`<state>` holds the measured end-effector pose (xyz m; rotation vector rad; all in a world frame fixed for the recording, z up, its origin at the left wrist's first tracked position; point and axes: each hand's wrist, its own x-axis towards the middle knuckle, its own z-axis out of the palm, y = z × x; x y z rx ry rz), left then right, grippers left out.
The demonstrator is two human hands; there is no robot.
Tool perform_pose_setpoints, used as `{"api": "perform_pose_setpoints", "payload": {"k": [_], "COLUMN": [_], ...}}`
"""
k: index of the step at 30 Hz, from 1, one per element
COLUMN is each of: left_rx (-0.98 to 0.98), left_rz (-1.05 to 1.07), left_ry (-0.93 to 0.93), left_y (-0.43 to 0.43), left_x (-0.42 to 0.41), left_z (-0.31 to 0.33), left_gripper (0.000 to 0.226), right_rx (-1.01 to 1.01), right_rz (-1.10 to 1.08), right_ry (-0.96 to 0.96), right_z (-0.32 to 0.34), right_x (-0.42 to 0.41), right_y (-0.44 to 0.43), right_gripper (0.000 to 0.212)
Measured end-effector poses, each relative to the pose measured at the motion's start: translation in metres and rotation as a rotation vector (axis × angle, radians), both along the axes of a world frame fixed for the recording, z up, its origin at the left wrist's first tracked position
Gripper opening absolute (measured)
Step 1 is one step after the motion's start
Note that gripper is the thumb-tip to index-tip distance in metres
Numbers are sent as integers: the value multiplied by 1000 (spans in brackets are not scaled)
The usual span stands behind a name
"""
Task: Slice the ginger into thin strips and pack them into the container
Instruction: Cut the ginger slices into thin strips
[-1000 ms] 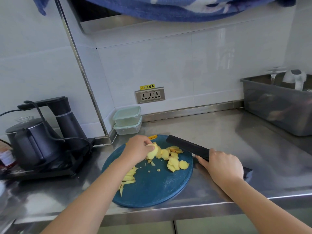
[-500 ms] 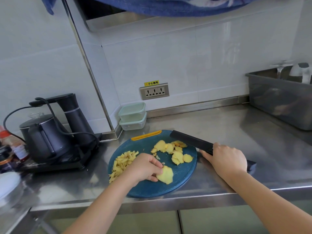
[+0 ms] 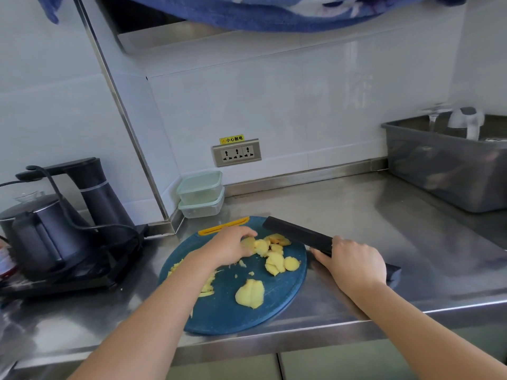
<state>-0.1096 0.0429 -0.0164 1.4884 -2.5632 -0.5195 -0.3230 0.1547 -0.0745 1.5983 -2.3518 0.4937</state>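
Here, flat ginger slices (image 3: 275, 260) — round board (image 3: 227, 316), knife (image 3: 296, 233)

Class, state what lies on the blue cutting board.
A pile of ginger slices, one larger slice apart, and cut strips, partly hidden under the left forearm. The left hand touches the pile.

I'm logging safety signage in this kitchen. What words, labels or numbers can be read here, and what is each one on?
"小心触电": on the yellow sticker on the wall tile, just above the wall socket.
Label on the bottle at the far left edge: too blurred to read.
knife, kettle, stacked containers: no text visible.
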Motion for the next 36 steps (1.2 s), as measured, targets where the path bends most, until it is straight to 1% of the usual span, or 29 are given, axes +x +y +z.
{"api": "perform_pose_setpoints", "payload": {"k": [2, 5, 8, 11, 13, 14, 16, 17, 18, 20, 22, 28, 34, 36], "left_rx": [-60, -184, -185, -130, -29, 63, 310, 431, 521, 613, 605, 394, 305, 266], "left_rz": [-7, -23, 7, 106, 149, 170, 194, 183, 165, 127, 142, 240, 213, 174], "left_ry": [-1, 48, 141, 239, 267, 310, 436, 467, 453, 371, 319, 333, 193, 62], "left_y": [-2, -1, -3, -7, -10, -10, -5, 1, 7, 23, 37, 60, 63, 61], "left_x": [0, 5, 14, 18, 18, 18, 20, 22, 24, 26, 25, 30, 27, 23], "left_z": [-3, -3, -2, 5, 11, 14, 20, 22, 24, 23, 18, -4, -4, 3], "left_gripper": [42, 25, 10, 6, 7, 8, 12, 15, 18, 18, 14, 4, 13, 17], "right_rx": [4, 8, 11, 12, 15, 17, 21, 23, 25, 30, 29, 15, 15, 10], "right_rz": [1, -1, -6, -9, -16, -20, -23, -23, -23, -26, -30, -31, -31, -41], "right_ry": [10, 14, 16, 9, 9, 14, 19, 21, 24, 31, 37, 42, 47, 38], "right_z": [0, 0, 0, 0, 0, 0, 0, 1, 1, 0, -1, -1, -1, -1], "right_x": [0, 0, 0, 0, 0, 0, 0, 1, 1, 1, 0, 0, 0, -1], "right_y": [0, -1, -2, -2, -1, -1, 0, -1, -2, -4, -5, -3, -3, -4], "right_gripper": [50, 52, 53, 52, 52, 52, 51, 51, 51, 52, 52, 51, 50, 51]}}
